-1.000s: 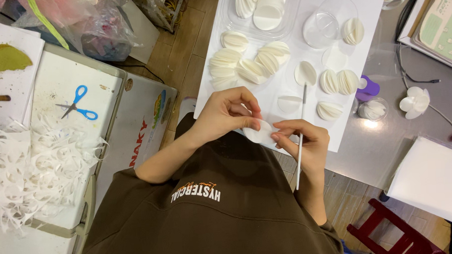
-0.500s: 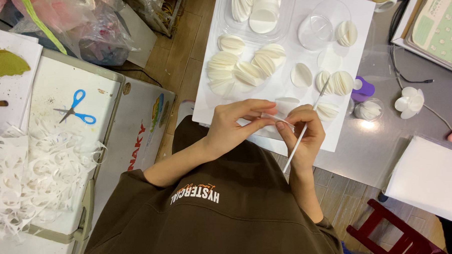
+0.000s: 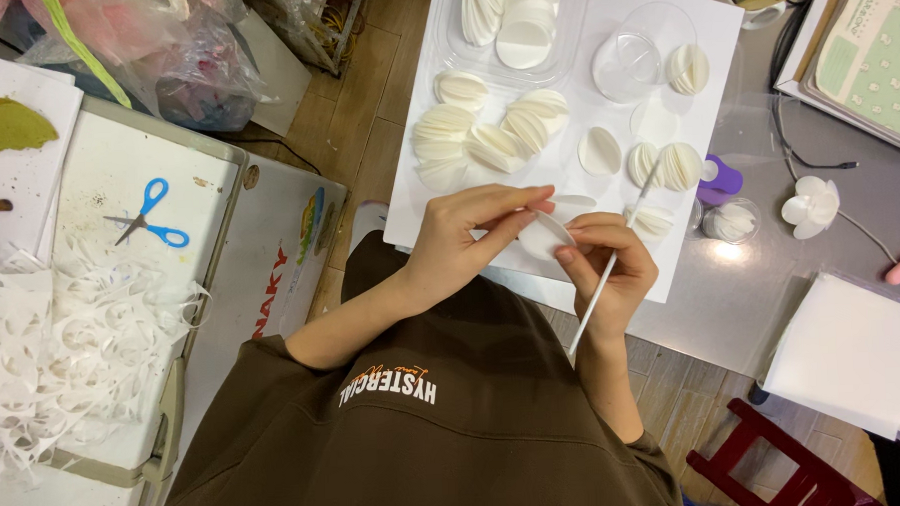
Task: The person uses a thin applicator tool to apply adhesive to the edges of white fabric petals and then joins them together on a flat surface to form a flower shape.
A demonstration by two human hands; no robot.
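Left hand (image 3: 469,237): we pinched 1 white paper disc (image 3: 542,236) lightly at its edge.
Right hand (image 3: 610,267): we gripped a thin white stick (image 3: 610,267), steadying the disc; contact seemed hidden.

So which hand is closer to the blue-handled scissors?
The left hand. It sits nearer the middle, holding a round white paper disc. The blue-handled scissors lie far off on its side, and the right hand, holding a thin white stick, is farther away.

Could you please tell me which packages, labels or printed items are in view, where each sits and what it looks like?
Clear plastic tray: top centre, rectangular, holds white paper discs.
Green booklet: top right, pale green with small white shapes.
White box: left of the person, red lettering, colourful emblem.
Plastic bag: top left, crumpled, clear and pink.
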